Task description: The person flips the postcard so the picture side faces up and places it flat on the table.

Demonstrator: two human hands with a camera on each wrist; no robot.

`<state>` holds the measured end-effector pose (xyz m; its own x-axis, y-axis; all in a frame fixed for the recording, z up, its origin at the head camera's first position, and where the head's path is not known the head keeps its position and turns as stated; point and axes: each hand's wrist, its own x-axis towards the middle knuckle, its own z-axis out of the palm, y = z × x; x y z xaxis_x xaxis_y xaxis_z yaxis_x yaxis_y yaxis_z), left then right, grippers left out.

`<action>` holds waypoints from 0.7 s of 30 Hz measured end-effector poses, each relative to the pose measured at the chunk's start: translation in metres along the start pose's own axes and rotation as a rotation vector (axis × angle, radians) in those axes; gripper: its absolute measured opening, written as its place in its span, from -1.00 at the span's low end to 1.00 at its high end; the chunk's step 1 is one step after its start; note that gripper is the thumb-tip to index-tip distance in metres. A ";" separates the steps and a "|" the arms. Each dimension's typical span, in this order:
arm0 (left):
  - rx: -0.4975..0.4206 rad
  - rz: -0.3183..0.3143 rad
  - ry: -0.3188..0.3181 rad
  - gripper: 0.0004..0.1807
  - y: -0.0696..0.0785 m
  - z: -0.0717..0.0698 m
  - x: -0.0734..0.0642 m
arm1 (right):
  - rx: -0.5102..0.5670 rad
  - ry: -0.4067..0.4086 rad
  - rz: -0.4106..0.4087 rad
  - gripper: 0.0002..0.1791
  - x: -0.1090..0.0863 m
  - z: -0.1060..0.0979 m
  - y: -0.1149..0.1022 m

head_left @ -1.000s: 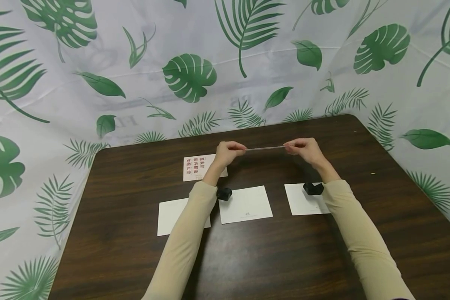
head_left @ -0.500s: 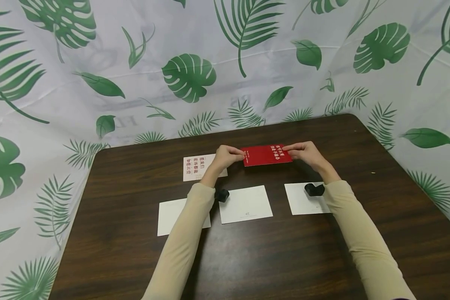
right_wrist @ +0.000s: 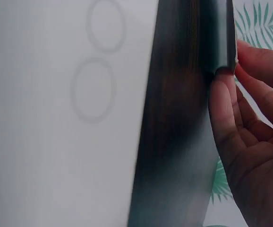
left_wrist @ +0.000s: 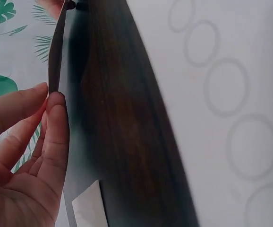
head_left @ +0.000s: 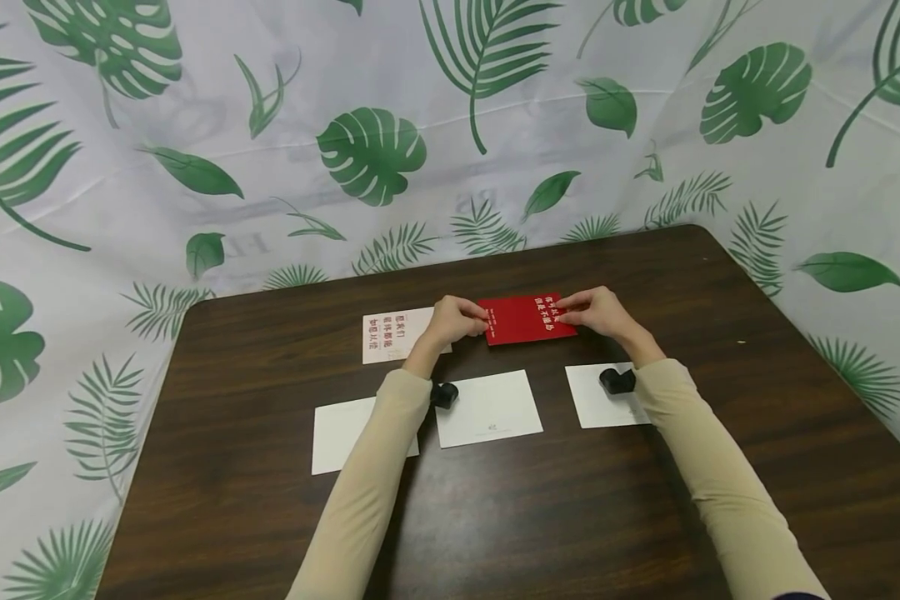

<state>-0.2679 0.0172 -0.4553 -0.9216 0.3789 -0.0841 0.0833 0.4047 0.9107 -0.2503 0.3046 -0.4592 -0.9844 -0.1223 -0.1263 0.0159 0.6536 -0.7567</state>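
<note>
In the head view, a red card [head_left: 517,321] with white printed characters is held at the far middle of the table, its printed face up. My left hand [head_left: 452,323] pinches its left edge between thumb and fingers. My right hand [head_left: 602,313] pinches the opposite edge. Both wrist views show the card nearly edge-on: the left hand [left_wrist: 35,142] has its end between thumb and fingertips, as does the right hand [right_wrist: 252,127]. Just left of the red card lies a pale card [head_left: 382,335] with red characters, partly behind my left hand.
Nearer me lie white cards in a row: a left card [head_left: 337,429] partly under my sleeve, a middle card [head_left: 491,408], and a right card [head_left: 585,400] below my right wrist. The dark wooden table [head_left: 480,517] meets a leaf-patterned curtain [head_left: 270,192] at its far edge.
The card, seen edge-on a second ago, has tilted to show its red face upward and come lower and slightly nearer. Both hands keep hold of its ends; the other cards stay put.
</note>
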 end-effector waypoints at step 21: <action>0.218 -0.021 0.051 -0.88 0.006 0.012 0.003 | -0.258 0.031 -0.083 -0.65 0.002 0.008 -0.018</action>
<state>-0.2658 0.0309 -0.4545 -0.9413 0.3287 -0.0765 0.1390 0.5842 0.7996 -0.2512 0.2864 -0.4513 -0.9855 -0.1631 -0.0474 -0.1067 0.8115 -0.5745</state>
